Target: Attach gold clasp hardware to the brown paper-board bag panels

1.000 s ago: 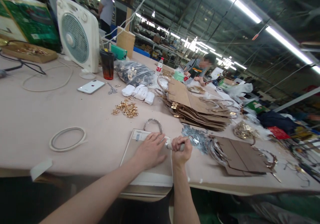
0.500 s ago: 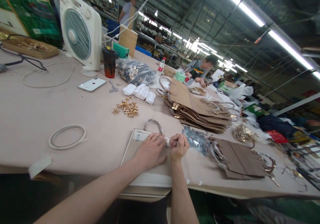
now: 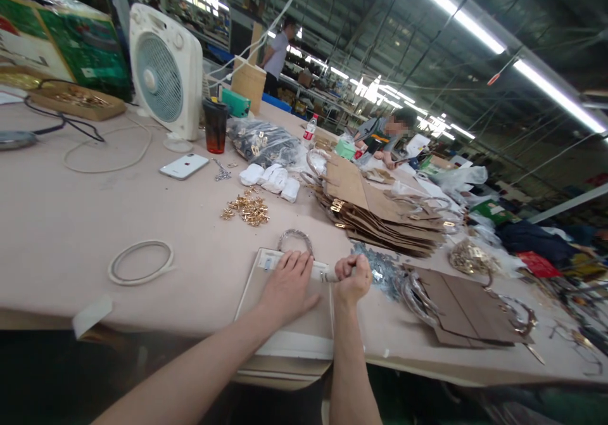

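My left hand (image 3: 289, 285) lies flat on a pale beige bag piece (image 3: 254, 295) at the table's front edge, fingers stretched toward its far side. A wrapped ring-shaped handle (image 3: 295, 235) stands up just beyond those fingertips. My right hand (image 3: 352, 279) is closed in a fist at the piece's right edge; whatever is inside it is hidden. Just left of the fist, a small metal fitting (image 3: 325, 277) shows near the far right corner. Another metal plate (image 3: 267, 264) sits near the far left corner.
Beyond lie gold fasteners (image 3: 247, 208) and a stack of brown bag pieces (image 3: 380, 206). Grey metal plates (image 3: 377, 273) and more brown pieces (image 3: 470, 304) lie right. Leftward are a tape roll (image 3: 141, 262), phone (image 3: 183, 166), dark cup (image 3: 215, 127) and fan (image 3: 164, 73). A co-worker (image 3: 387, 137) leans over the far table.
My right fist has shifted slightly right, away from the left hand, uncovering the small metal fitting. My left hand stays flat on the bag piece. The view has shifted slightly; a background person appears farther right.
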Motion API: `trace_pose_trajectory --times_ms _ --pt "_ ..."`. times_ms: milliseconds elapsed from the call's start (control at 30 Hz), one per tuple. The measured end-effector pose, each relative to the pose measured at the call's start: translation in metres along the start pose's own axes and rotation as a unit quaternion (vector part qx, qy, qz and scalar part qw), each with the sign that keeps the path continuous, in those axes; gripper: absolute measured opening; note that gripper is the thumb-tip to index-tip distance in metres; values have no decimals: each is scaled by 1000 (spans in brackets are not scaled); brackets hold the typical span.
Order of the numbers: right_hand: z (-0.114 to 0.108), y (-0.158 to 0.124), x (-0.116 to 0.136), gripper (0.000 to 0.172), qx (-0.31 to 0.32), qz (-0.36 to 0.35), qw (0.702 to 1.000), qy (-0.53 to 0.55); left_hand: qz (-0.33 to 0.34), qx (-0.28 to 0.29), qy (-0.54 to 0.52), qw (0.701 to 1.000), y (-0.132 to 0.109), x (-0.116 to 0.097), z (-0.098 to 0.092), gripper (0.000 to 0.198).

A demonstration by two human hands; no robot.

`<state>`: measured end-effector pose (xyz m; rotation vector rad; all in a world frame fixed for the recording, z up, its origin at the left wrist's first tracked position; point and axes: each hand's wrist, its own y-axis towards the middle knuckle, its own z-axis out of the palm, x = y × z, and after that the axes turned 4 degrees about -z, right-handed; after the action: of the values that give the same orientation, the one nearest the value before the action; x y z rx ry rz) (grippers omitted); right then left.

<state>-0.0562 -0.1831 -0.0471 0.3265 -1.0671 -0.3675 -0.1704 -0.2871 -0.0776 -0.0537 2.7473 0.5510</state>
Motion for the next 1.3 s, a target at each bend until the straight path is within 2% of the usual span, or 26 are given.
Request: trace_pose_trajectory --times_ms 67,267,467,633,700,867,933,1067,1300 --pt "0 2 0 40 9 -1 1000 -7 -1 0 -2 1000 0 1 0 84" --pt "7 2 -5 43 65 55 996 -41 -1 -1 -2 1000 0 2 -1 83" --pt "17 7 9 40 53 -19 997 -50 2 5 -1 1000 1 3 0 84" --pt "16 1 -2 44 62 58 993 -80 -2 7 -1 1000 2 2 -1 86" --pt "16 2 1 42 66 62 993 -75 -1 9 2 1000 1 2 -1 87" --pt "21 6 13 40 23 -50 996 -66 3 5 9 1000 1 2 0 85" --pt "21 2 8 42 29 -36 995 -85 1 2 7 1000 1 2 0 84" --pt "14 -6 -5 43 53 44 993 -100 -3 0 0 1000 1 3 -1 86" --pt "-3 -21 0 36 -23 -20 1000 -3 -3 -10 -22 1000 -1 2 -2 89"
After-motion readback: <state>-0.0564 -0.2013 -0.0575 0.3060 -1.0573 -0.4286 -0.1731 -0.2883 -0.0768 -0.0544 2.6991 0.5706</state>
